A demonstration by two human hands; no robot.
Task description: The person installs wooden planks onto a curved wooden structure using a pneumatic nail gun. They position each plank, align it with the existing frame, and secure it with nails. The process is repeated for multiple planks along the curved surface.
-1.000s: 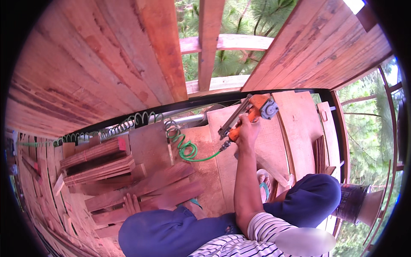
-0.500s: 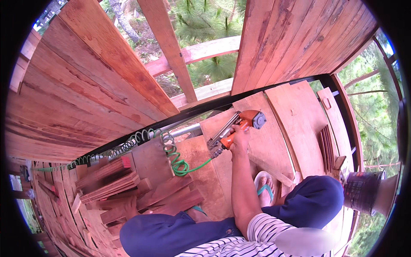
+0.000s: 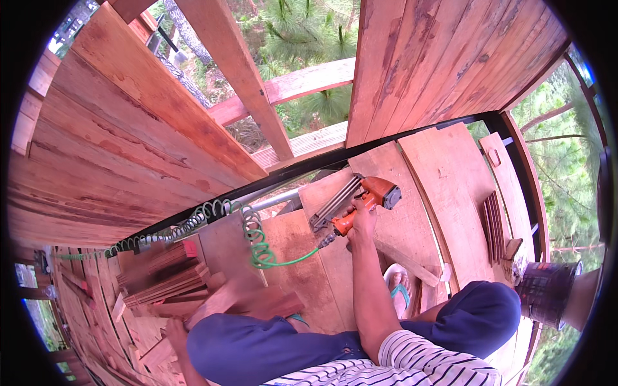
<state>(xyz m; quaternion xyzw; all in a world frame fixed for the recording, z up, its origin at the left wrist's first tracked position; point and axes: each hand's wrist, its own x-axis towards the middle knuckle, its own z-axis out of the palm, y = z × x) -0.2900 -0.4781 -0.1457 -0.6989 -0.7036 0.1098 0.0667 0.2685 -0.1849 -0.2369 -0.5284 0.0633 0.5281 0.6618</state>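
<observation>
Nearest me, the left hand (image 3: 176, 332) is beside the left knee (image 3: 215, 344), near a blurred board (image 3: 217, 301); I cannot tell its finger spread or hold. Farther out, I see the right hand (image 3: 364, 220) wrapped around an orange nail gun (image 3: 380, 189) above plywood panels (image 3: 409, 226), green hose (image 3: 293, 262) trailing left.

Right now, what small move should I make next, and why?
I'd probably steady the board with your left hand before moving the nail gun: the board looks blurred beside that hand, while your right hand grips the nail gun, green hose attached.
</observation>
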